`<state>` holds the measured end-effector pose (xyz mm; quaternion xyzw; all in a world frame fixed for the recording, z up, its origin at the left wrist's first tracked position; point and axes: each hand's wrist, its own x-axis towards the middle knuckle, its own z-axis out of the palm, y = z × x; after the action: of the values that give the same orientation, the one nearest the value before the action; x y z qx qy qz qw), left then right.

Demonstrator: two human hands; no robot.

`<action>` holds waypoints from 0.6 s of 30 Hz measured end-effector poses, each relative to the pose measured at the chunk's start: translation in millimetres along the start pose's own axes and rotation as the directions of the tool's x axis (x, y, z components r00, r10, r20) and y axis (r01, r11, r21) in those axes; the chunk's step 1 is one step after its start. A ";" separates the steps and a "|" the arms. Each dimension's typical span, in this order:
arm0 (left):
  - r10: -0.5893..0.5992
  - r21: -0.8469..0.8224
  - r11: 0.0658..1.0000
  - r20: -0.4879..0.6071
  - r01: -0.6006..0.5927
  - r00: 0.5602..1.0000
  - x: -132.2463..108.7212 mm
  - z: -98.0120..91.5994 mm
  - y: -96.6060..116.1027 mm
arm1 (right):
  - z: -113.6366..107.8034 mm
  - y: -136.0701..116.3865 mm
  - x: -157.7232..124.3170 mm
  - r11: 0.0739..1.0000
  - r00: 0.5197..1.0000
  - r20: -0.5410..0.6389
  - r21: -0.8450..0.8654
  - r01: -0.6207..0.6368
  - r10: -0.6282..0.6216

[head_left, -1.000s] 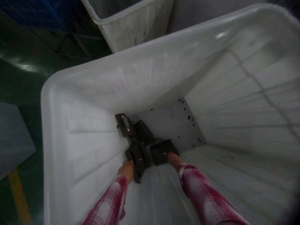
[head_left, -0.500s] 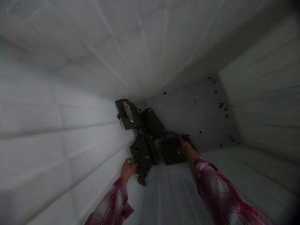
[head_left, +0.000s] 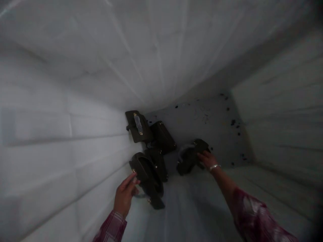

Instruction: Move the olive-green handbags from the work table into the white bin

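Deep inside a white bin (head_left: 63, 141), at the far end of its floor, I see both of my hands down among a small heap of dark bags. My left hand (head_left: 124, 195) is at the near left of the heap, fingers curled about the pale handle of the nearest bag (head_left: 146, 179), which stands tilted off the floor, its rounded end up and its lower end pointing toward me; the grip looks light, fingertips rather than a full fist, and the blur keeps me from saying just how tightly it closes. My right hand (head_left: 207, 159), with a thin bracelet (head_left: 214, 166) at the wrist, lies on the right bag (head_left: 190, 156), fingers spread over its far end and pressing it; I cannot tell whether they wrap under it. That bag sits apart from the rest, to the right, with a pale strap or handle showing at its left edge. Behind the near bag a third bag (head_left: 163, 141) lies flat on the floor, and farther left a fourth bag (head_left: 137, 127) leans against the left wall, a clear-wrapped handle with gold ends on its face. Both plaid sleeves (head_left: 252, 218) come in from the near edge. Small dark specks (head_left: 233, 122) dot the floor to the far right, near the right wall. The ribbed walls rise on all sides and fill the view.
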<state>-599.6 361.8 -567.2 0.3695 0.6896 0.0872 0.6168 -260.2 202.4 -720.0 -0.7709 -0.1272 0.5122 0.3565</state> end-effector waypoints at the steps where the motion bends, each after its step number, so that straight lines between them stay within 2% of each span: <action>1: -0.013 -0.066 0.998 0.059 0.017 0.998 5.8 4.6 -1.6 | -12.2 -12.0 -10.9 1.000 0.999 0.029 0.003 0.014 -0.014; 3: -0.004 -0.107 0.994 0.148 0.020 0.989 13.3 22.7 -4.0 | -34.8 -43.6 -32.2 0.999 0.992 0.115 -0.001 0.048 -0.048; 5: 0.026 -0.027 0.999 0.201 -0.021 0.979 11.9 48.5 -2.5 | -46.9 -83.7 -53.5 0.986 0.964 0.234 -0.077 0.147 -0.126; 6: 0.051 0.023 0.998 0.245 -0.058 0.968 7.3 61.9 0.3 | -46.3 -105.3 -64.4 0.962 0.936 0.304 -0.147 0.228 -0.176; 7: 0.085 0.061 0.992 0.312 -0.109 0.946 0.3 74.4 4.3 | -40.5 -126.9 -75.9 0.922 0.904 0.367 -0.225 0.316 -0.220; 9: 0.169 0.079 0.971 0.448 -0.227 0.878 -19.8 92.8 14.8 | -15.4 -166.3 -101.7 0.824 0.860 0.444 -0.368 0.430 -0.251; 10: 0.193 0.090 0.961 0.465 -0.263 0.864 -32.1 97.1 20.4 | 1.1 -182.8 -116.0 0.781 0.857 0.453 -0.430 0.452 -0.247; 11: 0.195 0.116 0.956 0.433 -0.269 0.880 -45.3 97.4 25.7 | 17.4 -196.7 -131.0 0.743 0.863 0.451 -0.492 0.454 -0.229; 13: 0.156 0.176 0.962 0.275 -0.209 0.949 -73.0 85.0 34.4 | 40.0 -216.6 -159.3 0.719 0.861 0.473 -0.532 0.448 -0.187; 14: 0.126 0.193 0.967 0.202 -0.166 0.971 -87.0 72.8 37.6 | 42.7 -222.7 -170.1 0.754 0.828 0.534 -0.472 0.457 -0.168; 15: 0.100 0.201 0.971 0.165 -0.132 0.981 -101.0 57.5 40.1 | 38.7 -226.5 -177.0 0.824 0.773 0.617 -0.354 0.442 -0.149; 16: 0.080 0.200 0.973 0.166 -0.113 0.983 -114.8 40.4 42.1 | 28.8 -227.8 -178.6 0.900 0.693 0.708 -0.204 0.385 -0.136; 17: 0.050 0.211 0.974 0.174 -0.087 0.983 -128.2 22.7 43.7 | 14.8 -226.4 -174.3 0.958 0.611 0.778 -0.041 0.282 -0.146; 18: 0.006 0.234 0.971 0.166 -0.045 0.986 -141.0 5.8 44.9 | -0.7 -222.3 -163.7 0.990 0.587 0.799 0.060 0.131 -0.127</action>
<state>-581.0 304.8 -431.8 0.4554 0.6369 -0.0186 0.6218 -294.5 268.8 -454.3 -0.4488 -0.3304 0.7759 0.2956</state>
